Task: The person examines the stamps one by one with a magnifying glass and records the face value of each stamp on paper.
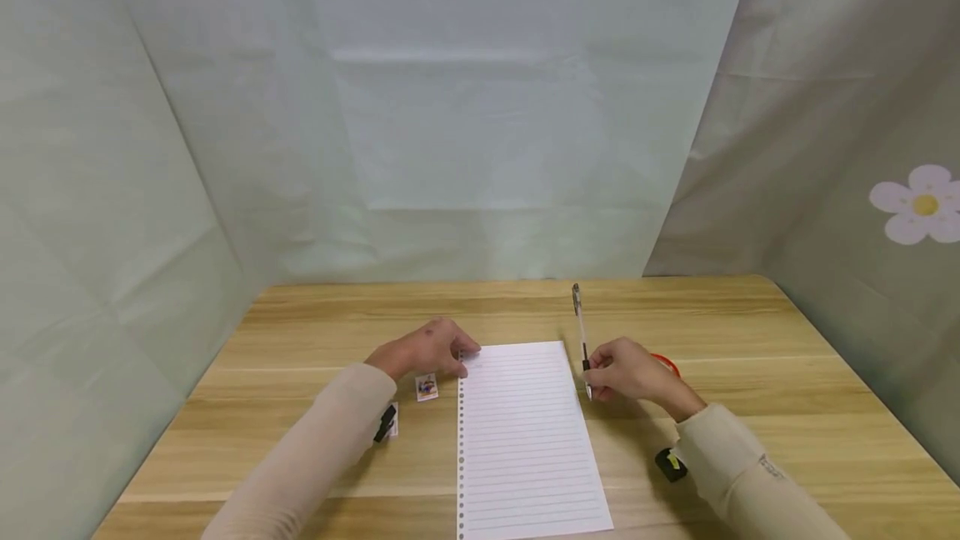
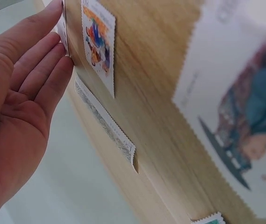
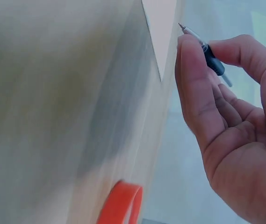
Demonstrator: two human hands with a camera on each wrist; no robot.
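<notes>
Pen (image 1: pixel 581 332) is lying just right of the lined sheet (image 1: pixel 525 440), its long axis running along that sheet's right edge, with the right hand (image 1: pixel 626 373) pinching its near end while the left hand (image 1: pixel 427 350), fingers straight, is touching the sheet's far-left corner.

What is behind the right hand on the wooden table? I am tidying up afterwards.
A red ring-shaped object lies flat on the wooden table behind the right hand. Only its arc shows; the hand covers the rest, so I cannot identify it.
</notes>
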